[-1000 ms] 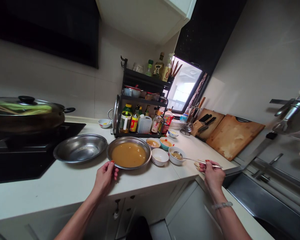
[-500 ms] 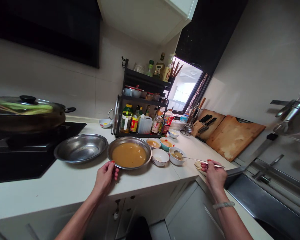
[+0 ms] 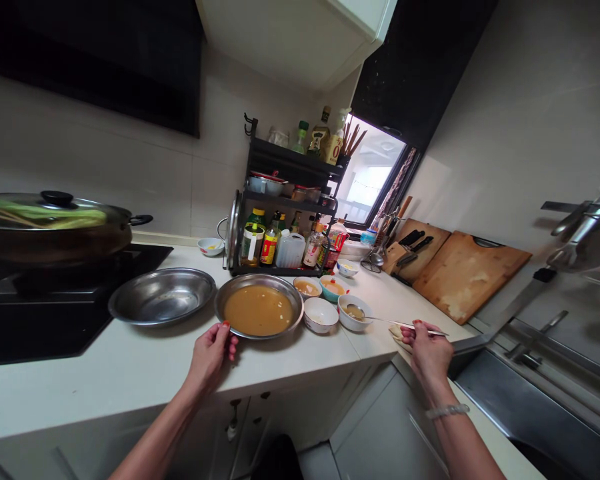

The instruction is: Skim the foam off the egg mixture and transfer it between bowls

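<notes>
My left hand (image 3: 214, 352) grips the near rim of a round metal dish (image 3: 221, 305), thumb on top, fingers curled beneath. Brown liquid (image 3: 257, 310) with pale bits fills much of this dish. My right hand (image 3: 430, 348) is closed around the long handle of a metal ladle (image 3: 380, 319), whose bowl end rests in a white bowl (image 3: 356, 324) of similar liquid. A pale folded cloth (image 3: 398, 333) lies by my right fingers. Between dish and ladle stands a white bowl (image 3: 321, 323), with only traces inside. Behind are two bowls of orange-brown liquid, one white (image 3: 307, 295), one teal (image 3: 334, 298).
Left of the dish stands another metal dish (image 3: 163, 313), near a lidded pan (image 3: 55, 233) on the black stove (image 3: 40, 320). A bottle rack (image 3: 290, 200) backs the counter. Cutting boards (image 3: 473, 273), a knife block (image 3: 399, 259) and the sink (image 3: 540, 407) are on the right.
The ladle's bowl end has shifted slightly to the left within the white bowl. My left hand and the dish look unmoved.
</notes>
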{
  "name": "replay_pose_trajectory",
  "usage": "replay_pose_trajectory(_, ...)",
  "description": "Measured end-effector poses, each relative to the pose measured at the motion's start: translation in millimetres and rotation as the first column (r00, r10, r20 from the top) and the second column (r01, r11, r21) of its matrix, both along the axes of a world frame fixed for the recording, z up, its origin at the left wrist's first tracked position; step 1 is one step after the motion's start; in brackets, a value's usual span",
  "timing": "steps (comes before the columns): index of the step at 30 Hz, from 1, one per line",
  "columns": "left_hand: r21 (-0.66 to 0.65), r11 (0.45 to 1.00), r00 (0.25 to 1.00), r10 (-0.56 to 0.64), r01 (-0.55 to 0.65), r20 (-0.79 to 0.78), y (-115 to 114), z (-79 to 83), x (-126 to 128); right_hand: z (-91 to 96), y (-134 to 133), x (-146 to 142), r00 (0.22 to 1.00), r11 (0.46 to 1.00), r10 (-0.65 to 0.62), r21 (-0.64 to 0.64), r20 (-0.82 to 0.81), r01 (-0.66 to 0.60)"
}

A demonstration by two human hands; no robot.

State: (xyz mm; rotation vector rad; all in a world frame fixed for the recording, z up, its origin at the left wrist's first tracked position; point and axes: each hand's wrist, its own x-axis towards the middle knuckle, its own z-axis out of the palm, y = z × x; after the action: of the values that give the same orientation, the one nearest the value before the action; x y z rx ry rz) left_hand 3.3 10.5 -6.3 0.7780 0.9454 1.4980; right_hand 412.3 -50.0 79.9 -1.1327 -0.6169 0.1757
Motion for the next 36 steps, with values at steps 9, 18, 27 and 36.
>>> replay_pose_trajectory(9,-0.005,1.000,1.000,0.000,0.000,-0.001,-1,2.8,1,-6.0,7,-1,1.000,1.000,0.020,-0.005,-0.008,-0.020)
replay_pose_trajectory(18,-0.010,1.000,1.000,0.008,-0.008,-0.003,-2,4.3,1,-2.0,8,-1,1.000,1.000,0.021,0.015,0.007,-0.021)
replay_pose_trajectory(27,0.011,1.000,1.000,-0.009,0.009,0.005,0,-0.7,0,7.8,2,-9,0.998,1.000,0.000,0.025,0.055,-0.001)
replay_pose_trajectory(36,-0.003,1.000,1.000,-0.006,0.006,0.021,0,2.1,1,24.8,-2,-22,0.999,0.999,0.014,0.046,0.052,-0.016)
